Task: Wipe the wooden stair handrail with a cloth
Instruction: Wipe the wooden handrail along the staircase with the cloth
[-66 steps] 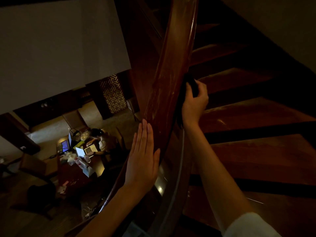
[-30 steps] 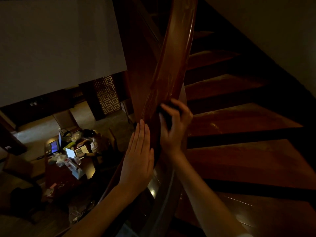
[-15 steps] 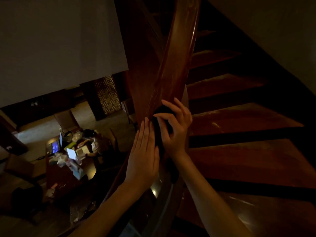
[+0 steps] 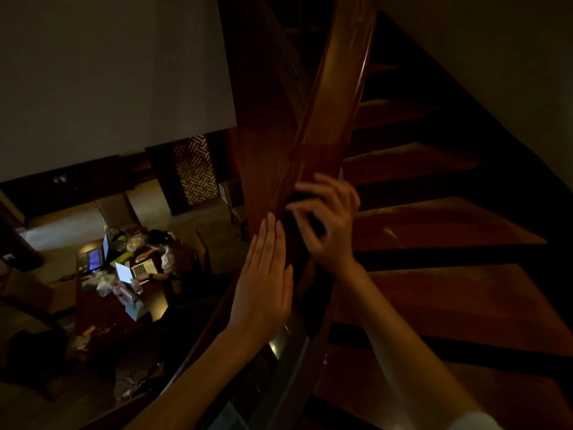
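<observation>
The right hand (image 4: 330,226) sits on the handrail (image 4: 336,119), its fingers (image 4: 322,184) curled around a dark cloth (image 4: 304,198) and holding it against the polished wood. Only small patches of the cloth show between those fingers. In the dim light it is hard to tell how much of it hangs below them.

Just left of these fingers, the left hand (image 4: 263,283) lies flat against the rail's outer side. Its fingers (image 4: 268,240) are straight and pressed together, holding nothing, and their tips reach nearly level with the right hand's lowest knuckles. The two hands are close, almost touching. A white sleeve (image 4: 474,422) shows at the right forearm's near end.

Beyond the fingers the handrail rises away toward the top of the view, reddish-brown with a thin line of shine along its right edge. To the right of the fingers, wooden stair treads (image 4: 434,225) fan out, with dark gaps between them.

Far below and left of the fingers, on the lower floor, stands a cluttered desk (image 4: 102,311) carrying two open laptops, one with a bluish screen (image 4: 94,259) and one with a pale screen (image 4: 124,271). A person (image 4: 166,251) sits at the desk. Above that, a pale wall (image 4: 108,82) fills the upper left, with a lattice-patterned panel (image 4: 195,170) beneath it.
</observation>
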Motion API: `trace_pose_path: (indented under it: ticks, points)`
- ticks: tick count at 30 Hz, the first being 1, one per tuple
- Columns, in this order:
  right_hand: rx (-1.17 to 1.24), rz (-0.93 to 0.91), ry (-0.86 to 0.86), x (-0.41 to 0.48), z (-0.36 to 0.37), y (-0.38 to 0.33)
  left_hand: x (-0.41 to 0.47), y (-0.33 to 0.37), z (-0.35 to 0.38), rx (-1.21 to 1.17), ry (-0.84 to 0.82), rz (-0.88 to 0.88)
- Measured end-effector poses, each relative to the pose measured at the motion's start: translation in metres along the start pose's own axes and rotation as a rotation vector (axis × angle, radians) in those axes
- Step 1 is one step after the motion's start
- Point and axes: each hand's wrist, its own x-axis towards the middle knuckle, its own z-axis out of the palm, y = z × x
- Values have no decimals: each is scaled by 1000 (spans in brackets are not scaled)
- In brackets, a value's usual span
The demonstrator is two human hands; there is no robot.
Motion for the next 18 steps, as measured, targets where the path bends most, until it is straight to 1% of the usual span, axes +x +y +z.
trace_pose_path:
  ticks: [2,5,8,11,15,17,18]
  points:
    - [-49,71,34,41,-4,20,-1,1,0,-2,-5,0]
    - [-25,247,118,102,-10,43,-1,2,-1,11,5,-7]
    - [-35,295,150,117,-8,44,-2,3,-1,17,11,-7]
    - [-75,210,95,80,-6,26,-2,2,0,13,26,-2]
    - [-95,-13,-101,-1,-8,-5,-3,2,2,-11,16,-23]
    - [-185,-77,-154,-4,-14,-7,-3,1,2,21,12,-19]
    - [-234,-61,-154,8,-15,-5,-3,1,3,27,9,-16]
